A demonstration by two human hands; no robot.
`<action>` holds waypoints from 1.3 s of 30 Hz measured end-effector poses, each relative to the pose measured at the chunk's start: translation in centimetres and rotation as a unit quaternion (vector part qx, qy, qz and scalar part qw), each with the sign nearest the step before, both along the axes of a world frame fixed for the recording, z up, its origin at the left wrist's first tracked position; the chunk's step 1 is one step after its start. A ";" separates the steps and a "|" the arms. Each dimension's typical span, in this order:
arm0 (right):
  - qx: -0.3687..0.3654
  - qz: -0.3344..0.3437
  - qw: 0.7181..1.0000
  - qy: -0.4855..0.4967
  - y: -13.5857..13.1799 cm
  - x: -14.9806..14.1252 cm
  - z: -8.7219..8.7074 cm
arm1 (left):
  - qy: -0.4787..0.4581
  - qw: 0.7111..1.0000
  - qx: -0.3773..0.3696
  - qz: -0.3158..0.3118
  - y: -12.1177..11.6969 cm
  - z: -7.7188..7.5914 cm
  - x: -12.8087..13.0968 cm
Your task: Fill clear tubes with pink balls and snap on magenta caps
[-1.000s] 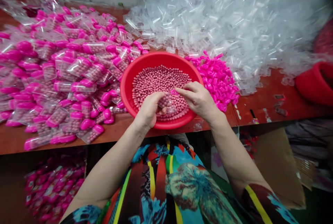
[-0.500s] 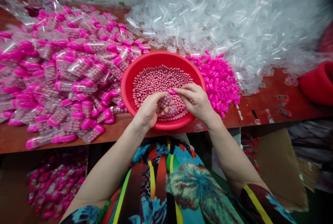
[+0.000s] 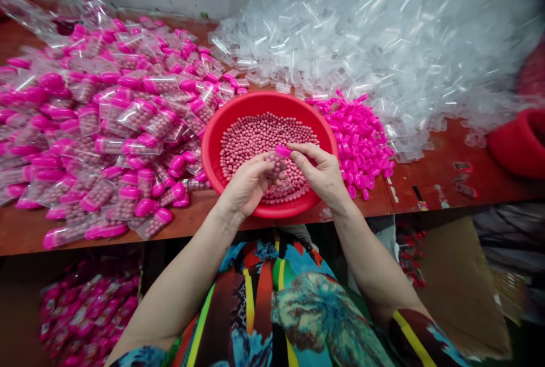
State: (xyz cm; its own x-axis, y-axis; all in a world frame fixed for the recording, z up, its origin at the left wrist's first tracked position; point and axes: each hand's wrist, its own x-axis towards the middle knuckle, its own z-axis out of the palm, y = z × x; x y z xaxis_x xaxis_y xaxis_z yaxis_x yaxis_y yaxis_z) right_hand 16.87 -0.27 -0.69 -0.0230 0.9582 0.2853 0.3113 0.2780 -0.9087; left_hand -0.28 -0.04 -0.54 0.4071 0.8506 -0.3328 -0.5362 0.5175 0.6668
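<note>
Over a red basin (image 3: pixel 208 148) of small pink beads (image 3: pixel 255 134), my left hand (image 3: pixel 249 182) is closed around a clear plastic container filled with beads (image 3: pixel 276 163). Fingers hide much of that container. My right hand (image 3: pixel 320 176) pinches a bright pink cap (image 3: pixel 283 151) between thumb and fingers. The cap is at the container's open end; whether it is seated there I cannot tell. To the right of the basin lies a heap of loose pink caps (image 3: pixel 361 140).
Capped, bead-filled containers (image 3: pixel 128 111) are piled on the left of the wooden table (image 3: pixel 191 222). A large heap of clear empty containers (image 3: pixel 383 43) covers the back right. At the far right stands a red bowl (image 3: pixel 515 145). Below the table are pink packed items (image 3: pixel 89 310) and a cardboard box (image 3: pixel 455 282).
The pink cap in my right hand has come against the bead-filled container in my left hand and turned more level. The whole view has shifted slightly.
</note>
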 end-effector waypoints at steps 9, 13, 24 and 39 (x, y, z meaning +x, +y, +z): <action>0.003 -0.003 1.000 -0.001 -0.3 -1.2 -0.1 | -0.015 1.000 0.016 0.000 -0.5 -0.3 0.0; 0.040 0.022 0.998 -0.043 -0.4 -1.0 0.3 | -0.008 0.999 0.031 0.021 -0.6 -0.4 0.1; 0.094 0.101 0.979 -0.149 -0.2 0.9 1.3 | 0.026 0.997 0.078 0.007 -1.0 -0.1 0.2; -0.168 0.082 0.966 0.181 2.5 -3.3 0.9 | 0.152 0.977 0.136 -0.066 -1.5 -0.1 0.6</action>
State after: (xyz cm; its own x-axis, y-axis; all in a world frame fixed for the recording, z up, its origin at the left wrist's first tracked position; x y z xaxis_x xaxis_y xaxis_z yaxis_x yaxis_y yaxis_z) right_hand 13.61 2.20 0.24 -0.1392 0.9900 -0.0241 -0.0665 -0.0336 -0.9972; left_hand 0.35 -1.53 -0.64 0.4364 0.8714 -0.2242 -0.2332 0.3502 0.9072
